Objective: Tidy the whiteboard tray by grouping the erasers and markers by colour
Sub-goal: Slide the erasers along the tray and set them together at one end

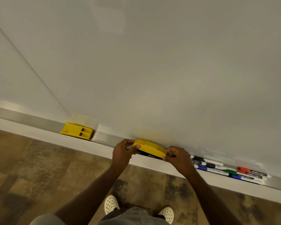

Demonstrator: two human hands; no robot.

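Tray (152,163): long ledge under the whiteboard (152,62).
Held eraser (150,149): yellow, gripped at both ends just over the tray.
Left hand (122,154): fingers pinching its left end.
Right hand (177,157): fingers pinching its right end.
Second eraser (77,131): yellow, resting on the tray, well to the left.
Markers (225,170): black, blue, green, red, mixed at the right.
Progress: early; erasers not yet together, markers apparently unsorted.
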